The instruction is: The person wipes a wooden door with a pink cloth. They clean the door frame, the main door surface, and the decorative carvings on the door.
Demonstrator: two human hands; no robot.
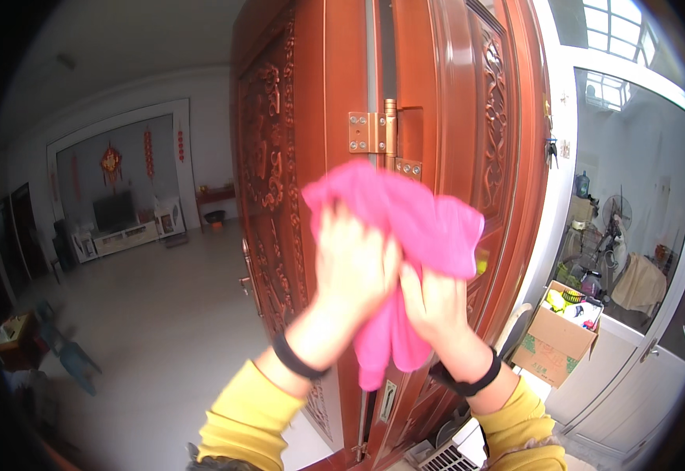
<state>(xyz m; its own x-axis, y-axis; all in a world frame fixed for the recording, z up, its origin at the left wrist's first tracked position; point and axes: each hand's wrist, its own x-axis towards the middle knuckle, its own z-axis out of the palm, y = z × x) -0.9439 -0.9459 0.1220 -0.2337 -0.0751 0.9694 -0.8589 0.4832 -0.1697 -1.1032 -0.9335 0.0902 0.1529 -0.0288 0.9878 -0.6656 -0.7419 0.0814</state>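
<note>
Both hands are on a bright pink cloth (372,194), blurred by motion, in front of a carved reddish-brown wooden door (313,76). My left hand (354,259) grips the cloth near its left side. Close beside it, my right hand (436,300) has hold of the cloth's right part, and folds hang down between the two wrists. Just above the cloth sits a bronze-coloured hinge (372,132) with screws, joining the door to a second carved panel (489,118). Whether the cloth touches the wood cannot be told. The fingertips are partly hidden in the fabric.
On the right, a cardboard box (554,335) filled with items stands before a white-framed glass door (625,206). Keys (551,150) hang at the panel's edge. To the left lies a room with a television (114,211), a blue stool (71,353) and a door handle (246,282).
</note>
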